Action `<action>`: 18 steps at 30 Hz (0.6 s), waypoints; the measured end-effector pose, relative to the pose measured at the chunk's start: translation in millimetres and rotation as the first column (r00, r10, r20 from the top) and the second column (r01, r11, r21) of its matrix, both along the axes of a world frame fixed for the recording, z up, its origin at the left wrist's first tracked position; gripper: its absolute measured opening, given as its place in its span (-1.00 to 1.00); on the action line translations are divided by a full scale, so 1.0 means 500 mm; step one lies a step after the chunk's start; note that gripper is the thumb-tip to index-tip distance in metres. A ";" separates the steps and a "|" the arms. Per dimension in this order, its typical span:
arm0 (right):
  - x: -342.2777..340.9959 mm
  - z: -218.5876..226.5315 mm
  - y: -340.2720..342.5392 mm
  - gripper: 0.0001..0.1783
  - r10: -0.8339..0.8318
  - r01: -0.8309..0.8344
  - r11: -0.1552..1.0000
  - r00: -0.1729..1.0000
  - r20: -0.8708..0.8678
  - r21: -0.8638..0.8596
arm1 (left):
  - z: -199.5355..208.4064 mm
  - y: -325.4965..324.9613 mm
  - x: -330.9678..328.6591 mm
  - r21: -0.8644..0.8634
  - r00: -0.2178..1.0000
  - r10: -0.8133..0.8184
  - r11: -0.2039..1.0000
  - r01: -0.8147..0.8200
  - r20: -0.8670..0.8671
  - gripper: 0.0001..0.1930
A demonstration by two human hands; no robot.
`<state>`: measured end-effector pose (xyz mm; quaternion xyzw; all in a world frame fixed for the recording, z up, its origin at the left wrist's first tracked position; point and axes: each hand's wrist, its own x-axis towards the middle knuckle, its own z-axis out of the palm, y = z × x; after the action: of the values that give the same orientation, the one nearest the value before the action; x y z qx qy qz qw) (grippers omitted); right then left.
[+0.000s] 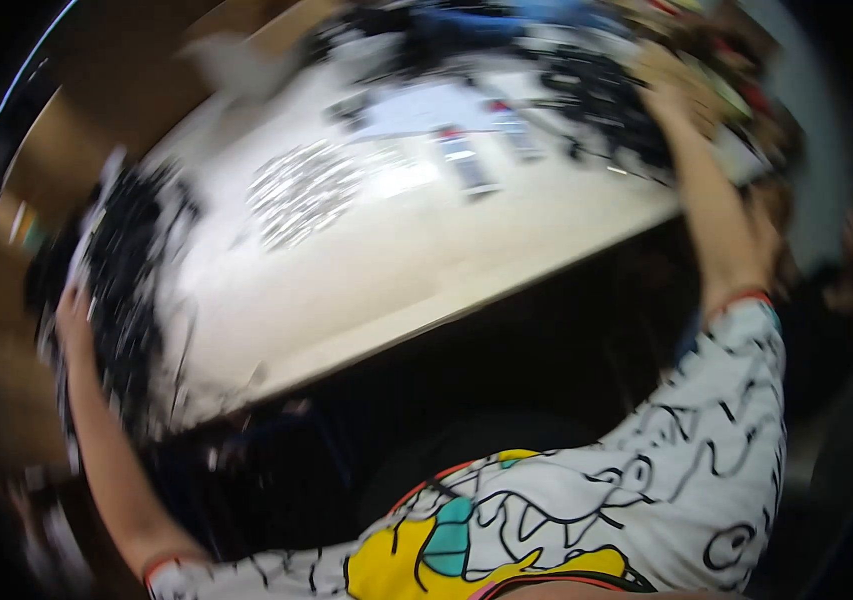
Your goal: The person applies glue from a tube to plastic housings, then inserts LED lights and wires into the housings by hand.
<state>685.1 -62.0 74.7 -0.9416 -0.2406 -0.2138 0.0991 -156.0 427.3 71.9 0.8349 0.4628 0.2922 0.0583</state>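
Motion blurs the whole view. At the far left my left hand (74,312) is at the outer edge of a heap of thin black pieces (137,270), which look like cables. A long pale strip (87,235) rises just beyond its fingers, and whether they grip it cannot be made out. My right arm stretches to the far right, where my right hand (659,78) is beside another black, cable-like heap (602,105) and a brownish pile (697,95). Its fingers are smeared too.
Many small shiny silver pieces (307,190) lie spread on the white table (377,285). Two clear items with red ends (469,165) and a pale blue sheet (422,108) are to their right. Brown cardboard (147,80) borders the table's far left. The table's front edge slants upward to the right.
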 end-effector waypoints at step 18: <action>-0.085 0.092 0.019 -0.53 -0.256 0.254 0.966 0.965 -0.058 -0.042 | -0.044 0.208 0.028 0.241 0.871 0.264 0.955 -0.175 -0.414 -0.58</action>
<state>642.8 -52.4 120.4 -0.9725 -0.1178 -0.1908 0.0624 -142.2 531.1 50.0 0.8227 0.5249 0.1438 -0.1642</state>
